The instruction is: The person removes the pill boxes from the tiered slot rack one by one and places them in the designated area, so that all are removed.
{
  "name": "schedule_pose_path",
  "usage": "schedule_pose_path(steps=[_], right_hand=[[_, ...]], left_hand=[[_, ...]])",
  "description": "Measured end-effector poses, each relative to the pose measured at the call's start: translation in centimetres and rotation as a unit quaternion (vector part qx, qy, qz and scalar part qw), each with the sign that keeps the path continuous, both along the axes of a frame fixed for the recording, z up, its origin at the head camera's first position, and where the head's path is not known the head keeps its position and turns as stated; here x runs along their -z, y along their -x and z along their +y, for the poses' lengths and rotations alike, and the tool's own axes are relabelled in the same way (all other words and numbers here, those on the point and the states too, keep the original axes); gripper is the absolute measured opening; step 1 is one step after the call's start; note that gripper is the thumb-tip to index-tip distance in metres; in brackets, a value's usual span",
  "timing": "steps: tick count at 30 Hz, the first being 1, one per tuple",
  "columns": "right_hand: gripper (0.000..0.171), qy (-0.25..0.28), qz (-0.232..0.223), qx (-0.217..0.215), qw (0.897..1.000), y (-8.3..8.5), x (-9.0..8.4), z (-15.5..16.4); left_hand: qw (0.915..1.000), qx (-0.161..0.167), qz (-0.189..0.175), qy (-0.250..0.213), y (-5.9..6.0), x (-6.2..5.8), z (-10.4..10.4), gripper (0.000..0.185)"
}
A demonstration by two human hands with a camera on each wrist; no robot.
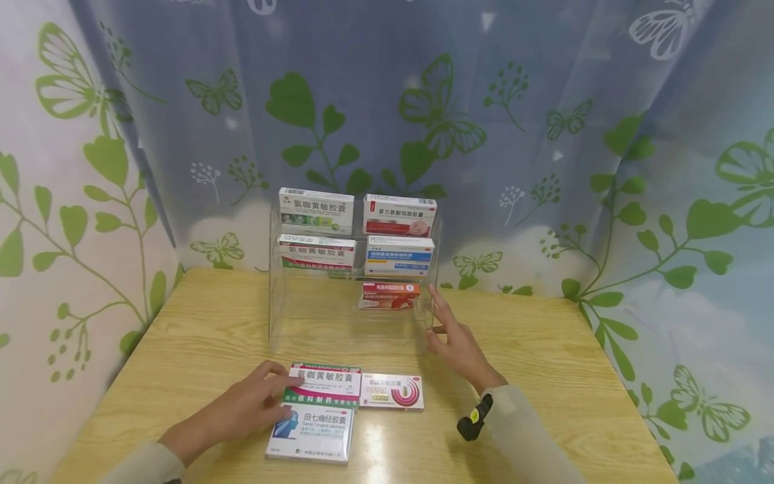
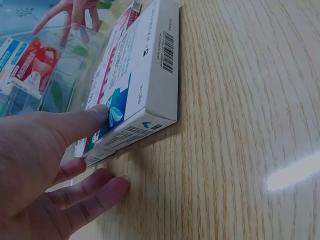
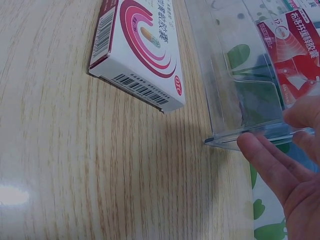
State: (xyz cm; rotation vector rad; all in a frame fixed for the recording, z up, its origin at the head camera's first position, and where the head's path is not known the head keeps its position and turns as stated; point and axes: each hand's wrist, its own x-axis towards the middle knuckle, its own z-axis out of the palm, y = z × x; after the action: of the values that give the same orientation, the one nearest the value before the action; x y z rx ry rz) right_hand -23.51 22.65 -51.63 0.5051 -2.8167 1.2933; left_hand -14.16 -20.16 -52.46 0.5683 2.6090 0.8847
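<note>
The left hand point(image 1: 242, 407) rests on the stacked medicine boxes point(image 1: 320, 403) at the front of the counter point(image 1: 574, 376), thumb pressed on the top box, fingers relaxed, apparently to keep the stack from sliding. The right hand point(image 1: 456, 343), fingers extended, touches the right wall of the clear display rack point(image 1: 284, 323), seemingly steadying it. A pink-swirl box point(image 1: 392, 391) lies beside the stack.

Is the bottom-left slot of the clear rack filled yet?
No: the clear rack holds only the red box on its bottom tier, at right.
</note>
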Motion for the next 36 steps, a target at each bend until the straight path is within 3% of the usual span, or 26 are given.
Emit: schedule_pose_path(steps=[11, 19, 25, 29, 32, 36], right_hand=[[0.096, 0.003, 0.003, -0.004, 1.0, -0.2, -0.4, -0.2], [0.096, 0.006, 0.0, -0.004, 1.0, -0.2, -0.4, -0.1], [0.095, 0.011, 0.002, -0.008, 1.0, -0.3, -0.4, -0.2], [0.094, 0.014, -0.005, -0.008, 1.0, -0.3, -0.5, -0.2], [0.094, 0.013, -0.007, -0.006, 1.0, -0.3, -0.5, -0.2], [0.094, 0.013, -0.004, -0.006, 1.0, -0.3, -0.4, -0.2]], left_hand=[[0.9993, 0.006, -0.036, -0.01, 0.0, -0.4, -0.3, 0.056], [0.9996, 0.018, -0.023, -0.005, 0.2, -0.3, -0.4, 0.056], [0.9996, 0.013, 0.013, -0.023, 0.8, -0.6, -0.3, 0.049], [0.9971, -0.016, 0.062, -0.041, 2.3, -1.8, 0.4, 0.04], [0.9926, -0.021, 0.106, -0.056, 3.6, -2.9, 1.1, 0.035], [0.9877, -0.017, 0.136, -0.075, 5.2, -4.3, 2.2, 0.032]])
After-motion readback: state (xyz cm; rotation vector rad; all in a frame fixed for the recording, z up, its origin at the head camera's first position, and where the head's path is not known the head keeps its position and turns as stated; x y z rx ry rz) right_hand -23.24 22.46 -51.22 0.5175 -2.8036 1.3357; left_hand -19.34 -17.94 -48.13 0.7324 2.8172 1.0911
